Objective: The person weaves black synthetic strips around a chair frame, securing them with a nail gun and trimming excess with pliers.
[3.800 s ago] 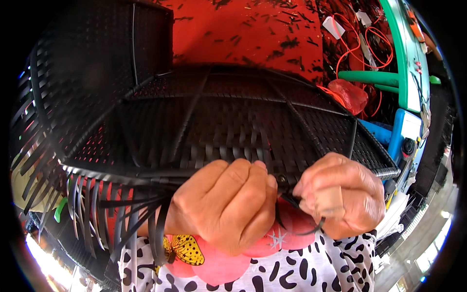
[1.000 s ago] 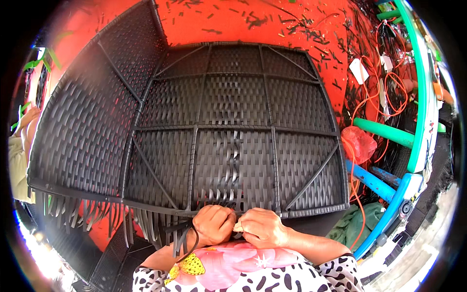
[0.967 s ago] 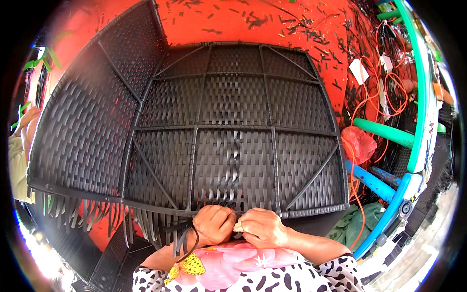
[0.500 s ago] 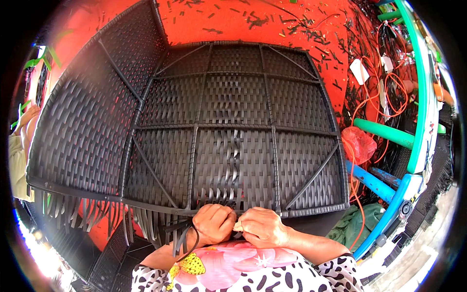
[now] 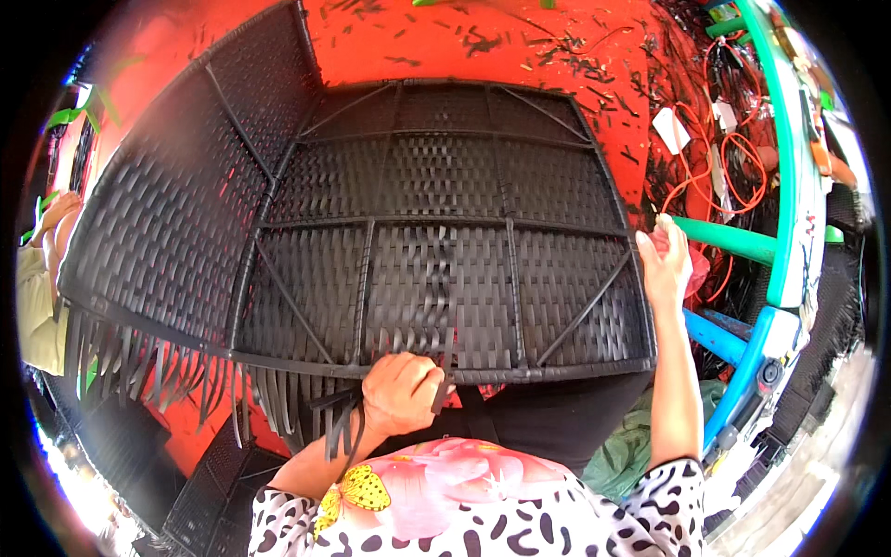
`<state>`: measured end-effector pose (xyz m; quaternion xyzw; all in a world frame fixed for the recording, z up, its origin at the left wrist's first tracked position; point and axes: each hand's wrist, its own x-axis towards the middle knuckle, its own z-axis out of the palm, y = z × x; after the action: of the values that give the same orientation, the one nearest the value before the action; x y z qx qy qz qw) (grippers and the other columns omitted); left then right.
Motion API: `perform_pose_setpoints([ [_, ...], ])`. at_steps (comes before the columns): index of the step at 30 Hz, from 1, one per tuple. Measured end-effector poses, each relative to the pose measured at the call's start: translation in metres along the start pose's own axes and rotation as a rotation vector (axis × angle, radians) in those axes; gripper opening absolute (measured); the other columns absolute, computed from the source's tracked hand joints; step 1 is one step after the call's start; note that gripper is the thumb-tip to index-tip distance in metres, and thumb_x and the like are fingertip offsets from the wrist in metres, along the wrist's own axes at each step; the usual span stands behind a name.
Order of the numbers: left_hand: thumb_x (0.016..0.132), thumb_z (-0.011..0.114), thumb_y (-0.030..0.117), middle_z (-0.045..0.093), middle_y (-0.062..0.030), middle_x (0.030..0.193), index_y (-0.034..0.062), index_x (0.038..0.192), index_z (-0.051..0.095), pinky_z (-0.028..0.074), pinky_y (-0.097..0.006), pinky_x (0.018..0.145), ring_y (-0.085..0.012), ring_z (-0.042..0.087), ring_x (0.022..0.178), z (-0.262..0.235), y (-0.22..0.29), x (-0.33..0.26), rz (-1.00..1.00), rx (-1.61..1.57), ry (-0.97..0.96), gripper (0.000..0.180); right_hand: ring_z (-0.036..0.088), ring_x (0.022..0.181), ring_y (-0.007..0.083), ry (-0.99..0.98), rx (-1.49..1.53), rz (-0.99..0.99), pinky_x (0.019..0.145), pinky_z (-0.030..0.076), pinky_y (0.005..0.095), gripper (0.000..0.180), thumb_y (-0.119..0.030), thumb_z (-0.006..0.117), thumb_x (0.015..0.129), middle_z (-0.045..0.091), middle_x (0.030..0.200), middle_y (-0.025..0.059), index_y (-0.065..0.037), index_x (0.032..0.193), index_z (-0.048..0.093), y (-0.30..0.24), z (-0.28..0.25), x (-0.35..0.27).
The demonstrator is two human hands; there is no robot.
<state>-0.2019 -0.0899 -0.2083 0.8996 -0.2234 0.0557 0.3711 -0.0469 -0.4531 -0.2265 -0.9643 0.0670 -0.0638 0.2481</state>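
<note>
A large woven chair frame (image 5: 432,243) of flat black plastic strips over dark bars lies across my lap, its side panel (image 5: 176,200) rising at the left. My left hand (image 5: 401,392) is closed at the middle of the near edge, with a flat black strip (image 5: 443,390) standing out from its fingers. Loose strip ends (image 5: 345,408) hang over my left wrist. My right hand (image 5: 666,265) is raised beyond the frame's right edge, thumb and fingers apart, with nothing visible in it. More uncut strips (image 5: 172,367) dangle along the near left edge.
Strip scraps lie on the red floor (image 5: 371,42). At right stand a green bar (image 5: 729,241) and a blue bar (image 5: 715,337), beside an orange cord (image 5: 742,139) and a red plastic bag (image 5: 698,271). Another person's hand (image 5: 61,212) shows at far left.
My right hand has left the near edge and swung out to the upper right. My left hand stays at the edge, closed. The frame sits slightly higher in the view.
</note>
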Motion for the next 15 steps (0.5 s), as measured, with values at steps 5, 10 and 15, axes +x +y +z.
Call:
perform_pose_setpoints([
  [5,0.056,0.081,0.014,0.057,-0.0082,0.075,0.0059,0.080,0.059,0.043,-0.037,0.051,-0.0271,0.057,0.061,0.008,-0.004,-0.001,0.033,0.000,0.078,0.034,0.059,0.096,0.0185,-0.536,0.385,0.416,0.088,0.044,0.0324,0.045,-0.028,0.063,0.088,0.065,0.103,0.0102,0.003,0.120,0.057,0.082,0.030,0.000],
  [10,0.057,0.065,0.004,0.055,-0.0069,0.077,0.0076,0.083,0.059,0.046,-0.038,0.057,-0.0264,0.057,0.067,0.003,0.006,-0.003,0.028,0.205,0.079,0.027,0.058,0.088,0.0115,-0.540,0.608,0.305,0.082,0.046,0.0273,0.032,-0.016,0.060,0.089,0.066,0.098,0.0034,0.004,0.113,0.061,0.097,0.031,-0.012],
  [15,0.056,0.063,0.005,0.051,-0.0076,0.073,0.0075,0.080,0.056,0.046,-0.040,0.057,-0.0290,0.056,0.068,-0.014,0.010,-0.010,0.062,0.369,0.067,0.025,0.059,0.082,0.0116,-0.498,0.702,0.229,0.076,0.047,0.0281,0.028,-0.011,0.063,0.082,0.066,0.092,0.0056,0.005,0.106,0.063,0.078,-0.014,-0.012],
])
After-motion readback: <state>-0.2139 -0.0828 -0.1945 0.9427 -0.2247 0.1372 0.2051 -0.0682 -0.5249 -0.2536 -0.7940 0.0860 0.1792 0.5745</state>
